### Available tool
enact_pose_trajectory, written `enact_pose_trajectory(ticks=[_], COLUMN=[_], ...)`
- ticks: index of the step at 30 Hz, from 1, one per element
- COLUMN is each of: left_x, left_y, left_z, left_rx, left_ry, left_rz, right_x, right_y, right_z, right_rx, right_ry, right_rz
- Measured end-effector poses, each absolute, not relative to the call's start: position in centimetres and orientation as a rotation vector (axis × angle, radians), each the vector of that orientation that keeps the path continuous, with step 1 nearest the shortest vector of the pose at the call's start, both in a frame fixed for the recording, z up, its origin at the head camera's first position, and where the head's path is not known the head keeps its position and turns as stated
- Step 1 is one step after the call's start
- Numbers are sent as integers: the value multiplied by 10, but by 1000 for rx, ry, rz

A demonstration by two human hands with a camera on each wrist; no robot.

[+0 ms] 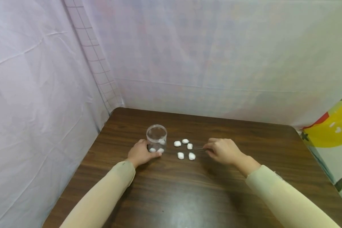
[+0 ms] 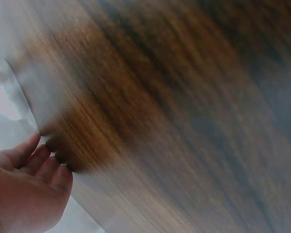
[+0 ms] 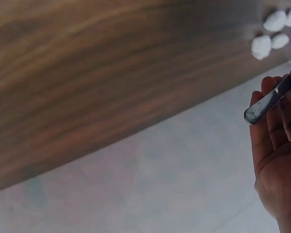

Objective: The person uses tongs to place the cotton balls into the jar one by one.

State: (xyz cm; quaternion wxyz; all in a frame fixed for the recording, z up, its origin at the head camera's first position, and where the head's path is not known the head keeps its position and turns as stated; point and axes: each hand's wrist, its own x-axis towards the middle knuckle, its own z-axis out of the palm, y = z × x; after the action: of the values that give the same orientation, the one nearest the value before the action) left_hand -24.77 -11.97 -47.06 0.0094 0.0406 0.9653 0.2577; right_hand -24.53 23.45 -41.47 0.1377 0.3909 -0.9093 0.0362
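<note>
A clear jar (image 1: pixel 156 134) stands upright on the left half of the table with a few cotton balls (image 1: pixel 161 150) at its bottom. My left hand (image 1: pixel 139 154) holds the jar low on its near-left side, thumb across the front. In the right wrist view, metal tweezers (image 3: pixel 267 106) lie between the thumb and fingers of my right hand (image 3: pixel 276 160). Their thin tips (image 1: pixel 199 148) point left, right at the edge of a cotton ball (image 1: pixel 189 146). Several more cotton balls (image 1: pixel 180 155) lie loosely around it, between the jar and my right hand.
The dark wood-grain table (image 1: pixel 171 190) runs back to a pale hanging cloth (image 1: pixel 205 57). Another white cloth (image 1: pixel 40 114) hangs along the left edge. A yellow printed figure (image 1: pixel 330 129) shows beyond the right edge.
</note>
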Motion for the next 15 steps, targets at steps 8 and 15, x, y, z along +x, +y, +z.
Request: enact_pose_trajectory(ticks=[8, 15], left_x=[-250, -248], left_y=[-120, -120], left_z=[-470, -471], left_rx=[119, 124], left_ry=[3021, 3015], left_rz=[813, 815], right_x=[-239, -239], right_y=[246, 248], right_z=[-433, -441], right_rx=[1110, 1086], right_ry=[-2623, -2625], right_rz=[136, 153])
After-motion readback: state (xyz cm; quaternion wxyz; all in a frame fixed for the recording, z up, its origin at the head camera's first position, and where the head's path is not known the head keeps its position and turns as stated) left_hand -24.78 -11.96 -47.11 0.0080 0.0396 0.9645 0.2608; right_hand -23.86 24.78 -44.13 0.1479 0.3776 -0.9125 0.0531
